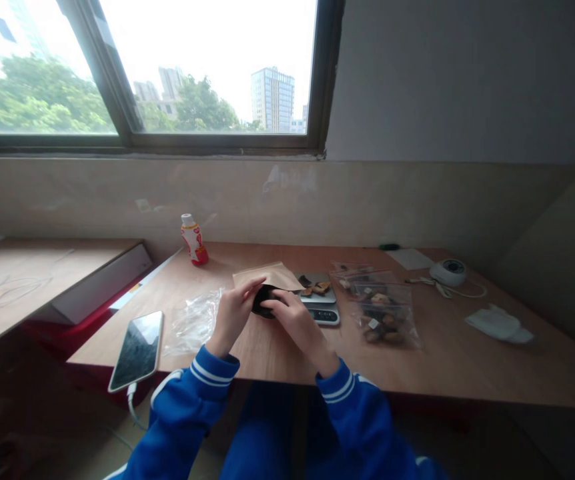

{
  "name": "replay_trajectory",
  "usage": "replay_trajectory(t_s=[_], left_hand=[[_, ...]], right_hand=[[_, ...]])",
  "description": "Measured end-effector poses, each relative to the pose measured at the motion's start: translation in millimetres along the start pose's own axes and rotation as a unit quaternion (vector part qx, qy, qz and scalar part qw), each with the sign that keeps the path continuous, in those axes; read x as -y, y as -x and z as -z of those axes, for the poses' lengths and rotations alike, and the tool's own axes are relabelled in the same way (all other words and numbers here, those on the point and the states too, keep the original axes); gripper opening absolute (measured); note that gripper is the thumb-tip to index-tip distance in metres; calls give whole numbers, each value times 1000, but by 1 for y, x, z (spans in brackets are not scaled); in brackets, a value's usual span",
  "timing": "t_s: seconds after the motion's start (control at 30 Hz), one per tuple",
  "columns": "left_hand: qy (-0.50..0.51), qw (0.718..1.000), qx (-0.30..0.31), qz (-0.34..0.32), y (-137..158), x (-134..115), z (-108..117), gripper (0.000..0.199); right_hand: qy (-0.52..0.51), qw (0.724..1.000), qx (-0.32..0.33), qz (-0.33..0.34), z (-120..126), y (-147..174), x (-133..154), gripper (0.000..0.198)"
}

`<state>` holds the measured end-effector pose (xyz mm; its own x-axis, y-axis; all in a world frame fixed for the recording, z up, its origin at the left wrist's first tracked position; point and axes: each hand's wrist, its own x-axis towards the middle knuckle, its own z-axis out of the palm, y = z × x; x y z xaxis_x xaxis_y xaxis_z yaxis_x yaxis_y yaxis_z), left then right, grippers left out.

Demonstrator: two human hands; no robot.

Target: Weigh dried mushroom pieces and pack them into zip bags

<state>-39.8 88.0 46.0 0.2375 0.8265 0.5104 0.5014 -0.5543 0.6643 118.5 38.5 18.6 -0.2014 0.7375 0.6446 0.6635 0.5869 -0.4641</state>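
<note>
Both hands meet at a tan kraft paper bag (271,272), which lies toward the wall with a dark, mouth-like patch facing me. My left hand (236,313) grips its left side, fingers along the upper edge. Curled at the right of the dark patch, my right hand (295,320) has its thumb and fingers on the rim; whether its fingertips hold anything else is hidden. Just right of the bag stands a small digital scale (328,313), partly covered by the bag and my right hand. Several brown chunks (321,288) rest on its plate.
Clear zip bags (390,320) of brown pieces lie right of the scale. Crumpled clear plastic (195,323) and a charging phone (137,350) are at left, the phone over the table edge. A drink bottle (195,240), white camera (448,272) and white wad (500,325) stand farther out.
</note>
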Motion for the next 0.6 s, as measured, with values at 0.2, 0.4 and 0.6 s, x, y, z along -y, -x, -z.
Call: replay_trajectory(t_s=[0.2, 0.4, 0.6], left_hand=[[9, 1000, -16, 15, -1, 6, 4, 30], [15, 1000, -1, 5, 3, 9, 7, 29], [18, 1000, -1, 7, 2, 9, 9, 28]], right_hand=[[-76, 982, -160, -57, 36, 11, -24, 27], [26, 964, -122, -237, 53, -7, -117, 28], [38, 968, -74, -237, 40, -27, -163, 16]])
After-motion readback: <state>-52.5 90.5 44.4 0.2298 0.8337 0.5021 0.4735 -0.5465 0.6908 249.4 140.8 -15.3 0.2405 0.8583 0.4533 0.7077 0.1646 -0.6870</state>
